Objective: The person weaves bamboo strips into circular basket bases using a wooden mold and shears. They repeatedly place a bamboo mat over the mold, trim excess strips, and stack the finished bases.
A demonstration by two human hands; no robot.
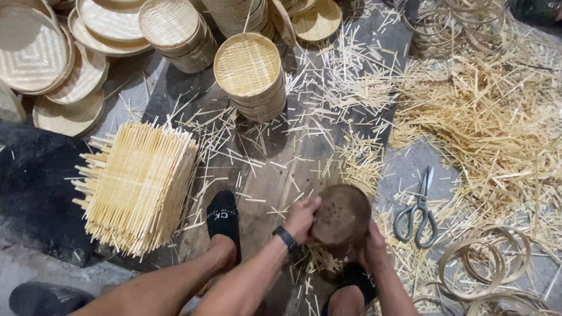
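head cam, looking down at floor covered w/ bamboo offcuts (492, 123) — biggest mass at right, thinner scatter across the wooden planks (275, 175) in the middle. top left: lots of finished round woven trays (35, 50), flat and leaning, plus a neat stack of finished trays (249, 70) top centre, so a good share of output looks done. left of centre: thick stack of square woven mats (137, 184), ends untrimmed and sticking out — judged as stock still to be worked, so plenty left. bottom right: loose bamboo hoop rims (486, 263), more hoops top right, not yet fitted to anything. scissors (417, 210) lie on the floor just right of the hands, untouched, blades pointing up-frame.

the piece in hand: round brown wooden block (342, 213), small holes on its face, held low between the person's knees, above the debris, near the scissors. no mat or hoop on it at this moment, so this unit reads as barely started.

pose: both forearms come in from bottom edge, converging. left hand (301, 219), black wristband, fingers curled closed over the block's left rim. right hand (370, 246) grips the lower right edge, mostly hidden behind the block, thumb side up. black-socked foot (223, 219) planted left of the arms.
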